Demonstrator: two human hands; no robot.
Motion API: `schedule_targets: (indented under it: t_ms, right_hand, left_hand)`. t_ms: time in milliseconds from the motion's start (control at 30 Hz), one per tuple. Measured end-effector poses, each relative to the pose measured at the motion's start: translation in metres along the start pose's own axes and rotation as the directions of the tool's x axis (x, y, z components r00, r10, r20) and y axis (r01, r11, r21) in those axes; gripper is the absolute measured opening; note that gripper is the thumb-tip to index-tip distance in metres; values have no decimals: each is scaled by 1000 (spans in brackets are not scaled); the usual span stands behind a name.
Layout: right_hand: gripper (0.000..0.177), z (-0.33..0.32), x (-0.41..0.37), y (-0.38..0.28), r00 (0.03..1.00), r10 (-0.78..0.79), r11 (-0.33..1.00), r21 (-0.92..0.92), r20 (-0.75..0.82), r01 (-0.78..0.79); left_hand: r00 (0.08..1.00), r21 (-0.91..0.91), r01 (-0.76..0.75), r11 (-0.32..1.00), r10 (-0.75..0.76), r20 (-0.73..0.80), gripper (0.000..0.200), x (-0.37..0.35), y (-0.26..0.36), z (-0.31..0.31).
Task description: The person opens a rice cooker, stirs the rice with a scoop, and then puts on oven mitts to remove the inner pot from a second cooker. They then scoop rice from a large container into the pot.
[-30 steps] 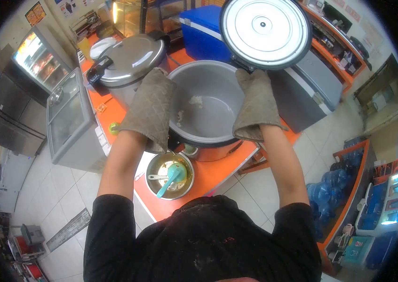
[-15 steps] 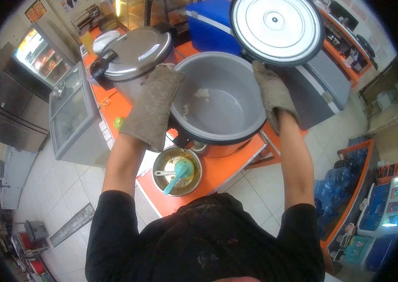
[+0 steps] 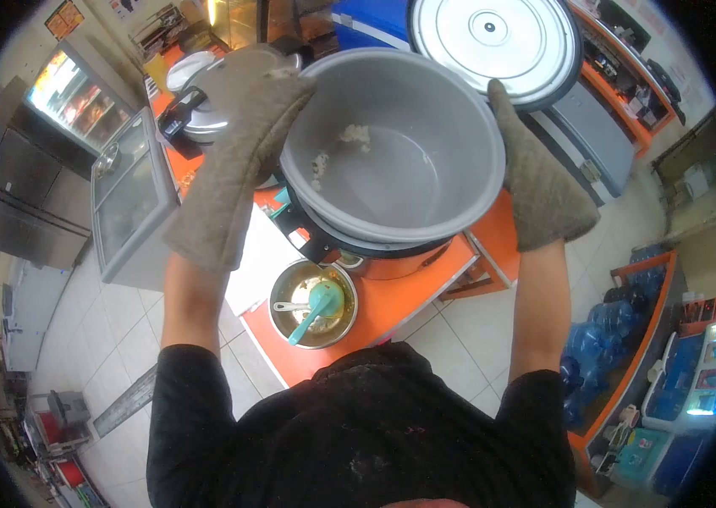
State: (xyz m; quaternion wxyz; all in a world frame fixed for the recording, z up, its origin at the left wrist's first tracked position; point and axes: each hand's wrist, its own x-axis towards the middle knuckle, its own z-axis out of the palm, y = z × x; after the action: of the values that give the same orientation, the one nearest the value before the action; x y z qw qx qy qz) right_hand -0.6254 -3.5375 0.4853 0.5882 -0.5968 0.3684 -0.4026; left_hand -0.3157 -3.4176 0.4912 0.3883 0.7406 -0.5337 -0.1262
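Observation:
Both my hands wear thick grey-brown oven mitts. My left hand (image 3: 244, 169) grips the left rim of a grey rice cooker inner pot (image 3: 396, 182), and my right hand (image 3: 537, 182) grips its right rim. Mitt fabric hides my fingers. Clumps of white rice (image 3: 355, 136) stick to the inside of the pot, which is raised and tilted toward me. Under it, the rice cooker (image 3: 311, 245) shows its dark rim and front latch. Its round hinged lid (image 3: 491, 41) stands open behind.
A second lidded rice cooker (image 3: 206, 118) stands at left. In front, a metal bowl (image 3: 277, 326) holds a turquoise ladle (image 3: 321, 309) and a white-handled utensil on the orange table (image 3: 392, 296). Blue coolers (image 3: 358, 32) stand behind; water bottles (image 3: 599, 334) are at right.
The inner pot has come up out of the cooker toward me, held between both mitts. My right mitt has turned and shifted outward; my left has moved left.

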Motion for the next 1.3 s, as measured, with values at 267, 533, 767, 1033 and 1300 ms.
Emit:
schedule_targets:
  t_ms: [267, 533, 767, 1033, 1300]
  right_hand:
    - [78, -24, -9, -31, 986, -109, 992, 80, 125, 100]
    - [81, 81, -45, -64, 805, -215, 967, 235, 553, 98]
    - [84, 270, -233, -41, 295, -115, 983, 152, 949, -106]
    - [87, 393, -602, 16, -317, 24, 979, -87, 948, -184]
    - [90, 455, -998, 66, -622, 379, 867, -497, 685, -18]
  left_hand:
    - [994, 108, -98, 989, 103, -40, 35, -71, 108, -87]
    - [948, 496, 95, 863, 73, -310, 43, -239, 157, -190]
    - [699, 279, 473, 836, -164, -696, 44, -515, 168, -222]
    - [102, -190, 723, 664, -374, -922, 46, -906, 212, -162]
    - [-512, -602, 620, 502, -322, -796, 49, -1198, 263, -131]
